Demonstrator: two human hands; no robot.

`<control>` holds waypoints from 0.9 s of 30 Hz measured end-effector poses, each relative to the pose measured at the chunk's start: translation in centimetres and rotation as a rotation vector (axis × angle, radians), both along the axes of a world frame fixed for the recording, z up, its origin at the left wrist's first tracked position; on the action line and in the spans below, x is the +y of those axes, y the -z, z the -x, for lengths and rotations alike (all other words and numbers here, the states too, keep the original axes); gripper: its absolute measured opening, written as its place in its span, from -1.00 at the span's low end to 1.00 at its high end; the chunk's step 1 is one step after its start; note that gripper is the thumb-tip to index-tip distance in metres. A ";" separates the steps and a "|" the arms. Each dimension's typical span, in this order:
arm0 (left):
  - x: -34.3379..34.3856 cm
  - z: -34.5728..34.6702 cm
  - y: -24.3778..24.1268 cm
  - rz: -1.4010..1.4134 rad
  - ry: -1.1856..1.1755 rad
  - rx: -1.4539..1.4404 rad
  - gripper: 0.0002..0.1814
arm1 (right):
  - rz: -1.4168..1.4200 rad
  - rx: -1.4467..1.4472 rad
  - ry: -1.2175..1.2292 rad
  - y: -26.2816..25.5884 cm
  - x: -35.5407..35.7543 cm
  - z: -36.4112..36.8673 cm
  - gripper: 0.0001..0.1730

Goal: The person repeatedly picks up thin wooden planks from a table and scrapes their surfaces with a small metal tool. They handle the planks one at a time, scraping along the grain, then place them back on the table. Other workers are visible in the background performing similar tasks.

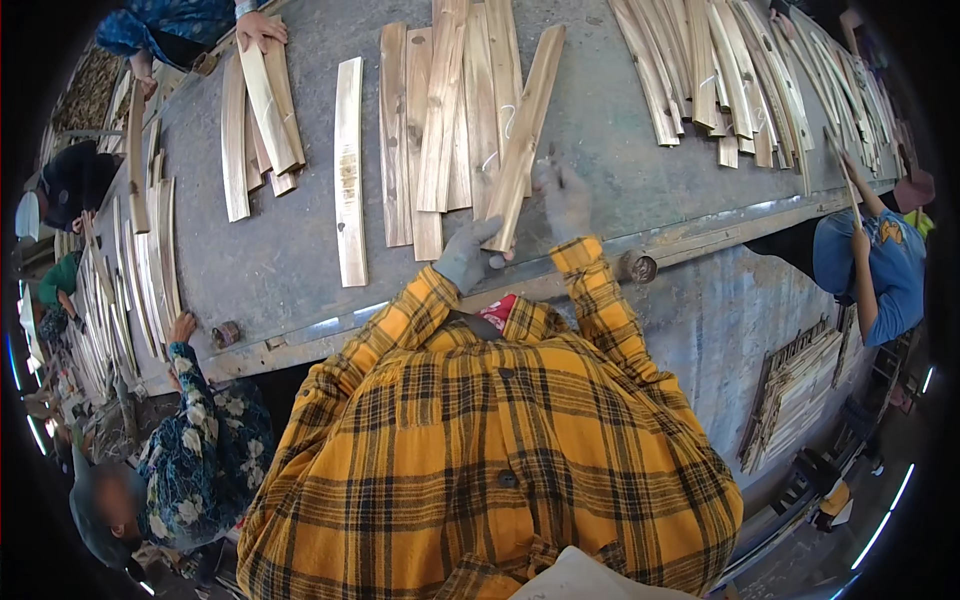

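My left hand, in a grey glove, grips the near end of a wooden slat. That slat slants up to the right, over the right side of a loose group of wooden slats. Pale curved marks show on some of them. Just right of the held slat is my right hand, also gloved and blurred by motion. Its fingers are bent; whether they pinch something small cannot be made out. A single pale slat with brown streaks lies apart to the left on the grey tabletop.
Fanned slats lie at upper left under a co-worker's hand. More slats spread at upper right. Two tins, one at the table edge and one on the left, stand nearby. Co-workers work on both sides.
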State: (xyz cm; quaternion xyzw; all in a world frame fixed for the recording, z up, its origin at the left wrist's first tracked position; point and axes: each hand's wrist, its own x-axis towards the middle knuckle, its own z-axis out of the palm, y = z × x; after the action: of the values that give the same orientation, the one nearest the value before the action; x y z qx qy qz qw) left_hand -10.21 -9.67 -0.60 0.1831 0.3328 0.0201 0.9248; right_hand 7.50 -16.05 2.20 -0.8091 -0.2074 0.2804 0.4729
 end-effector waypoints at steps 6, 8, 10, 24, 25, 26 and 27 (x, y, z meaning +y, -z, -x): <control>-2.9 -0.8 -2.3 -1.286 0.184 0.222 -0.39 | -0.032 0.256 0.014 0.3 -0.4 2.6 -0.52; -2.4 -1.0 -3.2 -1.411 0.257 0.133 -0.37 | -0.143 0.350 0.078 1.9 -1.1 1.9 -0.45; -2.0 -1.1 -3.9 -1.443 0.362 0.135 -0.36 | -0.212 0.376 0.092 2.8 -1.7 1.3 -0.41; -0.5 0.6 -0.4 -1.483 0.415 0.299 -0.46 | 0.310 -0.372 0.046 0.1 -2.4 1.1 -0.09; 0.2 0.6 -1.6 -1.555 0.382 0.395 -0.48 | 0.303 -0.410 0.034 -1.6 -1.9 0.0 -0.09; 0.9 0.3 -2.3 -1.561 0.354 0.546 -0.53 | 0.300 -0.445 0.023 -3.3 -1.6 -1.3 -0.09; 1.9 0.0 -2.3 -1.669 0.280 0.570 -0.53 | 0.287 -0.434 0.059 -4.8 -1.2 -2.9 -0.09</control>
State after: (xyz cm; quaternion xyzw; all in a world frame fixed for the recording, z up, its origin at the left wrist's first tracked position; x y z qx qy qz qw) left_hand -10.23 -7.81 1.71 0.8337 0.4017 0.0965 0.3664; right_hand 10.37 -17.29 7.00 -0.9148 -0.2384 0.1126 0.3059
